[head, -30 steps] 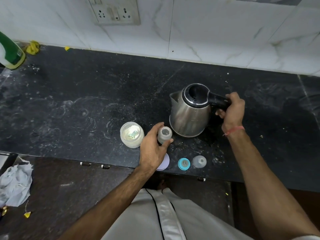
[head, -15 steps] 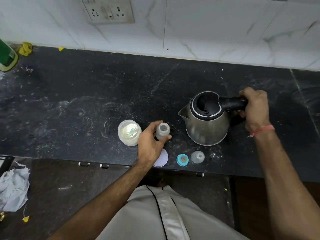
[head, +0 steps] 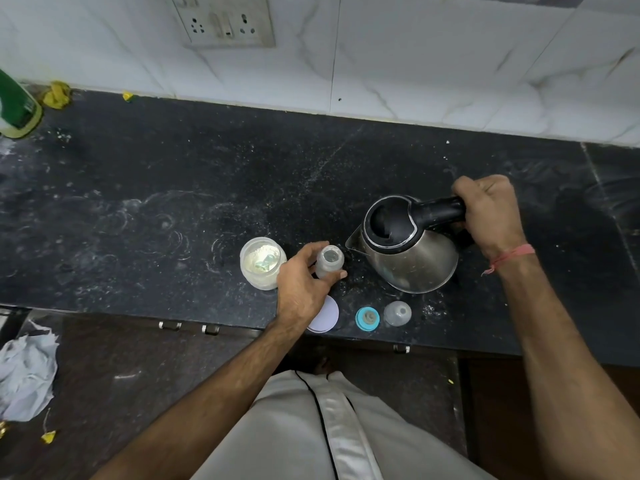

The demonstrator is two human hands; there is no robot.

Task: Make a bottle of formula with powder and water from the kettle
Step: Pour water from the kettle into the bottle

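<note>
A small clear baby bottle (head: 329,260) stands upright and uncapped on the dark counter (head: 173,202), with my left hand (head: 304,285) wrapped around its side. My right hand (head: 491,211) grips the black handle of a steel kettle (head: 412,251), whose lid is open. The kettle is tilted to the left and its spout sits right beside the bottle's mouth. An open jar of pale powder (head: 262,266) with a scoop inside stands just left of the bottle.
Near the counter's front edge lie a white jar lid (head: 327,318), a blue bottle ring with teat (head: 367,318) and a clear bottle cap (head: 397,313). A green bottle (head: 15,105) stands at the far left. A wall socket (head: 227,20) is above.
The kettle has been lifted, drawn back to the right, then tilted so its spout comes down beside the bottle. My left hand has stayed on the bottle.
</note>
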